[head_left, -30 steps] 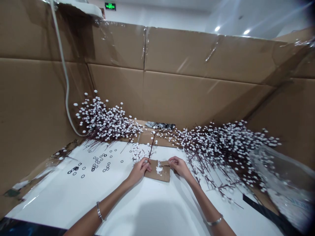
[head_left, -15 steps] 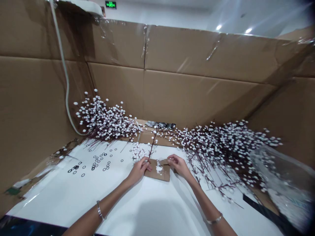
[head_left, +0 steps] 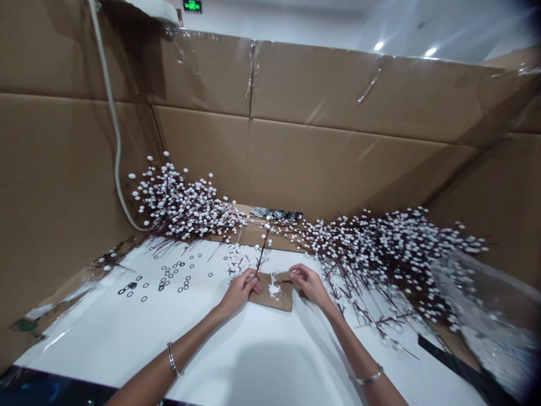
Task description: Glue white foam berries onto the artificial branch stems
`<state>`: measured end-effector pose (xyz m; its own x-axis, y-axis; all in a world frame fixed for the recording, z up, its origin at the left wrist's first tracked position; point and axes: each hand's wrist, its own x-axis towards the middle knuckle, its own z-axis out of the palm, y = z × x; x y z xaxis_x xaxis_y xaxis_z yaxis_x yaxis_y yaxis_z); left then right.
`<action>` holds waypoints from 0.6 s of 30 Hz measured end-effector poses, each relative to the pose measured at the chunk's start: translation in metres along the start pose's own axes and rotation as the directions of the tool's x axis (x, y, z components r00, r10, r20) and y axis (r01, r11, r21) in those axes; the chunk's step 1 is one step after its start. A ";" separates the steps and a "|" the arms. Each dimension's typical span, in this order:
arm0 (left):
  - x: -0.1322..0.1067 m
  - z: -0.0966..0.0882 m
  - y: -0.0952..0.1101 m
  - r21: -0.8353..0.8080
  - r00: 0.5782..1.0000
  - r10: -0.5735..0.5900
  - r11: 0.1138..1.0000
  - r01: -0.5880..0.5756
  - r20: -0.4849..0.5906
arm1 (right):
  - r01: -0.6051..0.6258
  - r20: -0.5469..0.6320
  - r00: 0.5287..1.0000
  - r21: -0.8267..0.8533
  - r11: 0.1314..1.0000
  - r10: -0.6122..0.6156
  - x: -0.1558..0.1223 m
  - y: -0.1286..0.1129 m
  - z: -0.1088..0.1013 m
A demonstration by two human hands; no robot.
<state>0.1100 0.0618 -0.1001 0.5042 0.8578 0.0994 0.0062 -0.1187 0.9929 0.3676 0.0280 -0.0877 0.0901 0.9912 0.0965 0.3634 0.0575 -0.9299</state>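
Note:
Upright between the fingertips of my left hand (head_left: 237,292) is a dark-stemmed branch (head_left: 262,248) with white berries. The same hand overlaps the left edge of a small brown cardboard piece (head_left: 281,303) lying on the white tabletop. A smear of white paste (head_left: 274,290), perhaps glue, sits on that cardboard. From the right, my right hand (head_left: 307,285) pinches a small brown strip (head_left: 283,276) whose tip reaches the upper part of the paste. Loose white berries (head_left: 240,260) lie just behind my left hand.
Several small black rings (head_left: 169,273) are scattered at the left. Bundles of white-berry branches stand at back left (head_left: 186,203) and right (head_left: 380,248). A clear plastic bag (head_left: 486,299) lies at the far right. Cardboard walls (head_left: 338,163) and a white cable (head_left: 110,107) border the table.
The view shifts very slightly. Both hands keep nearly the same place and grip, and the small strip stays at the paste's upper part.

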 end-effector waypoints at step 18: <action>0.059 -0.021 0.125 -0.137 0.978 0.183 0.971 -0.195 -0.097 | 0.232 -0.361 0.932 0.503 0.833 -0.041 0.058 -0.116 -0.007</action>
<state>0.1221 0.1085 0.0310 0.4107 0.8661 0.2849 -0.2109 -0.2137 0.9538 0.3371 0.0782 0.0285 0.4035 0.8784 0.2562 -0.1433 0.3373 -0.9304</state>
